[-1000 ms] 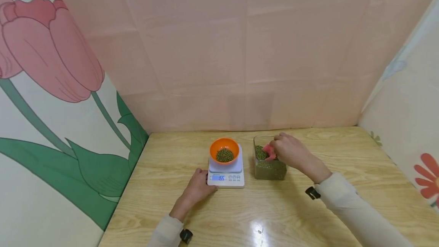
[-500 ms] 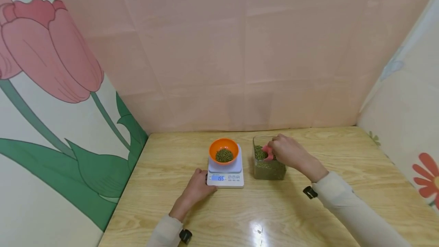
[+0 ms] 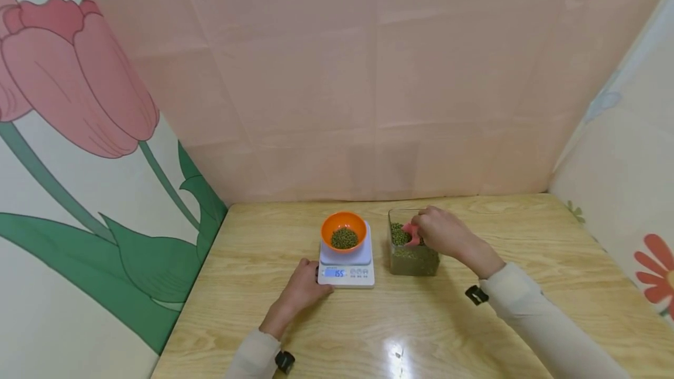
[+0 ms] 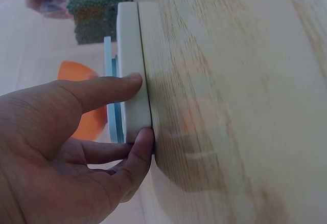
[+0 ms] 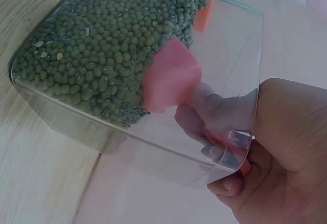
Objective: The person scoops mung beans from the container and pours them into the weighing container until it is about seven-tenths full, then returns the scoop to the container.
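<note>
My left hand [image 3: 303, 283] grips the lower left corner of a white kitchen scale [image 3: 363, 279]; in the left wrist view its thumb lies on the front edge and its fingers curl at the side. An orange bowl [image 3: 344, 219] holding mung beans [image 3: 344, 238] stands on the scale's platform, and the display reads 155. My right hand [image 3: 444, 231] reaches over the rim of a clear container [image 3: 414, 263] and holds a pink scoop [image 5: 173, 73] by its handle. The scoop's tip is against the mung beans [image 5: 110, 45] in the container; part of its handle is hidden by fingers.
The container stands just right of the scale on a wood-grain table [image 3: 337, 332]. A pink sheet [image 3: 316, 75] covers the wall behind. Side panels with painted flowers [image 3: 95, 75] border the table at left and right.
The right hand with the scoop has shifted very slightly down and left inside the container, then held still. The left hand and the display reading are the same.
</note>
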`<state>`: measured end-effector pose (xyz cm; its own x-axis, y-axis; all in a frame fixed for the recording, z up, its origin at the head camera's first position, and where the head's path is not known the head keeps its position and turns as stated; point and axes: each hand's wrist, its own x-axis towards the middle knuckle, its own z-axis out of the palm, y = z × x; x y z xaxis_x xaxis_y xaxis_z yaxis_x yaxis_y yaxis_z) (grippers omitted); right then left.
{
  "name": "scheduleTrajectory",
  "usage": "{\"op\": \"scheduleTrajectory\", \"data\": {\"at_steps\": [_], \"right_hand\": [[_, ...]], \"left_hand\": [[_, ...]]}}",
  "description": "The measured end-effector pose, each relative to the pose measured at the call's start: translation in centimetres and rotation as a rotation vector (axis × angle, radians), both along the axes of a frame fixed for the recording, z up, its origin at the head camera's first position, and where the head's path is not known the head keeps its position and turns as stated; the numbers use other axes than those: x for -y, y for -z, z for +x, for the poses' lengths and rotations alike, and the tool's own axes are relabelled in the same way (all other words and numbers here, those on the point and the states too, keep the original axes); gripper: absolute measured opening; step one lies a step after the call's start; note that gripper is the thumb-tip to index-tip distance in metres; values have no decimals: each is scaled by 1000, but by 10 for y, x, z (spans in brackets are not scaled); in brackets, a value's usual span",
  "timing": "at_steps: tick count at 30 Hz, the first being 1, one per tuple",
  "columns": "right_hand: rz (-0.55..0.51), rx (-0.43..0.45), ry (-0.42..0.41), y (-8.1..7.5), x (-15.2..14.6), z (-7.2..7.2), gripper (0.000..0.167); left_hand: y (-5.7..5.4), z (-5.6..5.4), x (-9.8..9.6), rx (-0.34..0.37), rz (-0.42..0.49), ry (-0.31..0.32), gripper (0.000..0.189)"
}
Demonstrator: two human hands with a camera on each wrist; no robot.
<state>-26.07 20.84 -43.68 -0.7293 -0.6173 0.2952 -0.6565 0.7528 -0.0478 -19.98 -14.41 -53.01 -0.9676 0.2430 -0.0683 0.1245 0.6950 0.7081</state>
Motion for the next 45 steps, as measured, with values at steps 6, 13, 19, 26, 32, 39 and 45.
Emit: {"op": "scheduleTrajectory", "data": {"at_steps": [6, 13, 19, 26, 32, 39, 45], "right_hand": [[-4, 6, 10, 2, -1, -1, 20], [-7, -4, 2, 2, -3, -1, 15], [-29, 13, -10, 5, -5, -1, 20], [-52, 40, -27, 5, -8, -2, 32], [-63, 40, -37, 5, -10, -3, 31], [-76, 60, -21, 4, -12, -3, 18], [-105, 69, -28, 2, -14, -1, 18]], "left_hand": [[0, -1, 0, 3, 1, 0, 50], [0, 0, 0, 9, 7, -3, 50], [0, 0, 0, 5, 6, 1, 50], [-1, 0, 0, 9, 1, -3, 51], [-2, 1, 0, 17, 15, -8, 52], [0, -1, 0, -10, -30, -12, 51], [0, 0, 1, 11, -10, -17, 53]]}}
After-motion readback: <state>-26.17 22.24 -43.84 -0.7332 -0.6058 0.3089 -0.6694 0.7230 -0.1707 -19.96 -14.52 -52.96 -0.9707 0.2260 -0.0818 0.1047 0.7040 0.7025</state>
